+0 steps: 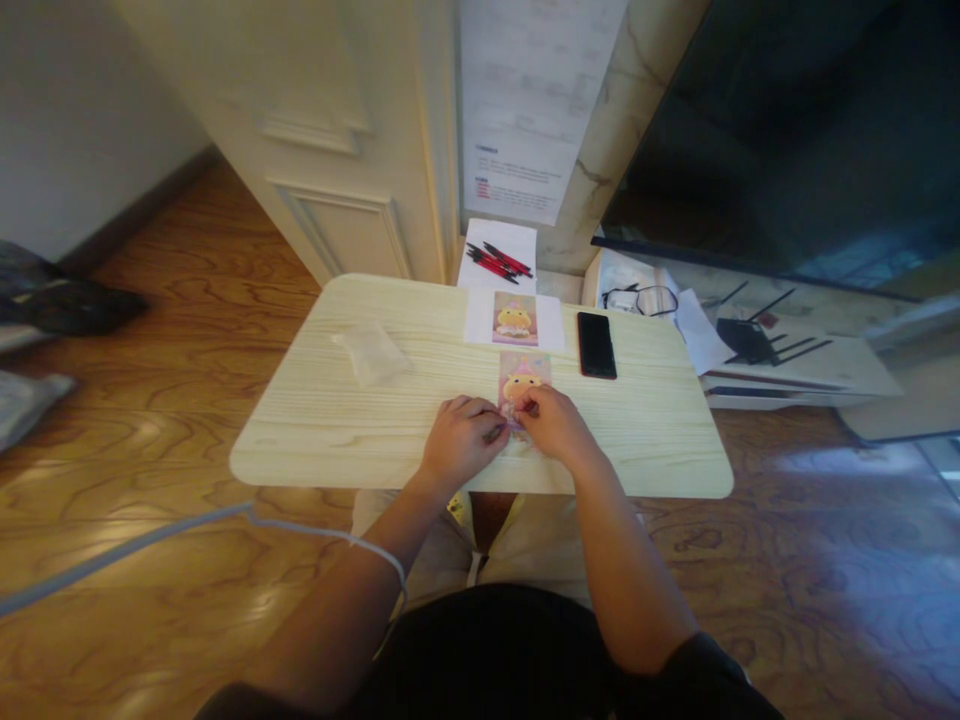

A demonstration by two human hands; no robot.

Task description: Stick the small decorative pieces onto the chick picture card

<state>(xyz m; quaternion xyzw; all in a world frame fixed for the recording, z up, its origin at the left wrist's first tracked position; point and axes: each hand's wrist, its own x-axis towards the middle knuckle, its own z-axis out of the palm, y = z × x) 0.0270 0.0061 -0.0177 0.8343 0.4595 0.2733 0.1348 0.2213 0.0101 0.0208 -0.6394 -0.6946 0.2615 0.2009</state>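
In front of me on the light wood-grain table (330, 430) lies a small pink picture (523, 368) of a yellow cartoon figure in a pink hat. My left hand (466, 432) is closed at the picture's lower left edge, fingers curled and fingertips near the surface. Over its lower part, my right hand (551, 420) is closed with thumb and forefinger pinched. Whatever the fingers hold is too small to make out, and they cover part of the lower picture. Just beyond lies a white sheet (478, 318) bearing a matching printed picture (515, 318).
A black phone (596, 345) lies at the right, a crumpled clear plastic bag (370, 354) at the left. Behind the table are several red-and-black pens (499, 262) on paper, glasses (652, 300) and a router (746, 341). A grey cable (187, 522) crosses my left forearm.
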